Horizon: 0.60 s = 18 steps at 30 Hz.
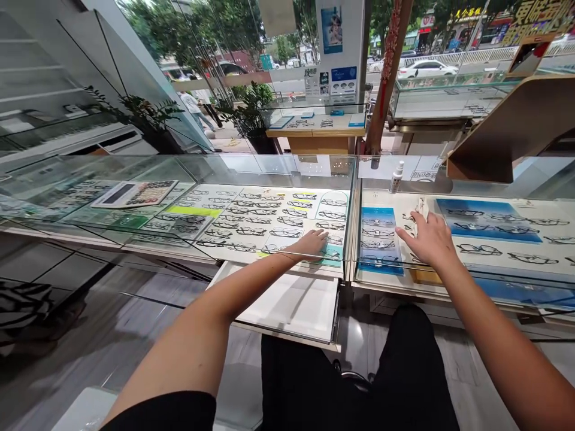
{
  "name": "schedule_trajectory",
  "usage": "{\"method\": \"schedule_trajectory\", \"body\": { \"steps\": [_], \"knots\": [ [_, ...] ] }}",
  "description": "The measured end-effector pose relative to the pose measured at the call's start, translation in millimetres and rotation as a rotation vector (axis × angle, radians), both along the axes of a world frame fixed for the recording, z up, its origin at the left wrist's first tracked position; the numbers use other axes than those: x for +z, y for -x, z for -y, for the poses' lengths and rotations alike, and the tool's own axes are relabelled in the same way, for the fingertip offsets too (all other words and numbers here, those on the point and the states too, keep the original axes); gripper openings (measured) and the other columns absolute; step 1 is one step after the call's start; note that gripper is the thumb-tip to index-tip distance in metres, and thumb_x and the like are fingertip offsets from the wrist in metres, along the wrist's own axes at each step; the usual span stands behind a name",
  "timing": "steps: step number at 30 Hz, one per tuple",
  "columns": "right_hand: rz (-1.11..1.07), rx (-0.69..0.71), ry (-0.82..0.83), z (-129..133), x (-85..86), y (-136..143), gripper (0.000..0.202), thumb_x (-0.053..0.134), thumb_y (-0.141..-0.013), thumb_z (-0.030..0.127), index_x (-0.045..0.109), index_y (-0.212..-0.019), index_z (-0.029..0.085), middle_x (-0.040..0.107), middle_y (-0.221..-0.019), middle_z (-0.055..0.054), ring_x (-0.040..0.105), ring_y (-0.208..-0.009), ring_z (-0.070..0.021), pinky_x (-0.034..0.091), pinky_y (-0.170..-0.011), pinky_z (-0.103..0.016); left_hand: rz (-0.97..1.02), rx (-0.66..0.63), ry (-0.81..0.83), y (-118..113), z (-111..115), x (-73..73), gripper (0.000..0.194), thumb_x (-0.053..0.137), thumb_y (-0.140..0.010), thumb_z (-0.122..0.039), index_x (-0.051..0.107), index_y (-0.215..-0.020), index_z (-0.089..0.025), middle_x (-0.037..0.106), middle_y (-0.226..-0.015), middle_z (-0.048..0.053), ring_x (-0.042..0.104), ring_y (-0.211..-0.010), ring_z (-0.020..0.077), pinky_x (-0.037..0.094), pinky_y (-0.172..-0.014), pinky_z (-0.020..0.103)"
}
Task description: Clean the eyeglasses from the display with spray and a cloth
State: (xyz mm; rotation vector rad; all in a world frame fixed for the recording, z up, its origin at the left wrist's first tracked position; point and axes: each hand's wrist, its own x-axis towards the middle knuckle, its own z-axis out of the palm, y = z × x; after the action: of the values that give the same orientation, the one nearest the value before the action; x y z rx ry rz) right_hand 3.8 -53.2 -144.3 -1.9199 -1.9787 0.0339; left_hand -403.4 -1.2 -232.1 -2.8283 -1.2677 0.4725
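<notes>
My left hand reaches to the front right corner of the left display case, its fingers stretched out flat beside a pair of eyeglasses and a teal card. Whether the fingertips touch the glasses I cannot tell. On the right case, my right hand has a crumpled white cloth under its fingers, thumb out to the left. More eyeglasses lie in rows around both hands, including several on a blue mat left of my right hand.
An open white drawer juts out above my lap. A white spray bottle stands behind my right hand. Glass panes edge both cases, meeting at a vertical seam. A brown wooden stand rises at right; a printed leaflet lies left.
</notes>
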Motion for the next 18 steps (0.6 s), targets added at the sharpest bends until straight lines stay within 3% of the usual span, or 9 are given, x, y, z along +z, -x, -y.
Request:
{"method": "schedule_trajectory", "body": {
  "steps": [7, 12, 18],
  "knots": [
    [0.034, -0.015, 0.020, 2.8, 7.9, 5.0, 0.086, 0.040, -0.100, 0.081, 0.059, -0.157, 0.018, 0.057, -0.157, -0.031, 0.048, -0.149, -0.0523, 0.043, -0.115, -0.071, -0.001, 0.019, -0.034, -4.6, -4.4, -12.6, 0.060, 0.069, -0.094, -0.033, 0.066, -0.151, -0.013, 0.050, -0.171, 0.020, 0.045, -0.156, 0.0401, 0.041, -0.123, 0.051],
    [0.089, -0.053, 0.113, 10.3, 21.9, 13.9, 0.085, 0.034, -0.106, 0.074, 0.051, -0.164, 0.016, 0.050, -0.165, -0.028, 0.043, -0.155, -0.0463, 0.040, -0.122, -0.063, -0.017, 0.053, -0.048, -5.7, -8.1, -24.2, 0.072, 0.065, -0.099, -0.039, 0.054, -0.161, -0.004, 0.044, -0.173, 0.026, 0.044, -0.156, 0.0436, 0.043, -0.121, 0.054],
    [0.089, -0.066, 0.148, 9.8, 25.5, 16.5, 0.084, 0.039, -0.106, 0.073, 0.049, -0.166, 0.015, 0.047, -0.170, -0.029, 0.039, -0.159, -0.0466, 0.038, -0.125, -0.063, -0.028, 0.064, -0.080, -5.5, -6.1, -30.1, 0.067, 0.061, -0.103, -0.036, 0.053, -0.163, -0.008, 0.041, -0.176, 0.025, 0.043, -0.158, 0.0426, 0.041, -0.122, 0.055]
  ]
}}
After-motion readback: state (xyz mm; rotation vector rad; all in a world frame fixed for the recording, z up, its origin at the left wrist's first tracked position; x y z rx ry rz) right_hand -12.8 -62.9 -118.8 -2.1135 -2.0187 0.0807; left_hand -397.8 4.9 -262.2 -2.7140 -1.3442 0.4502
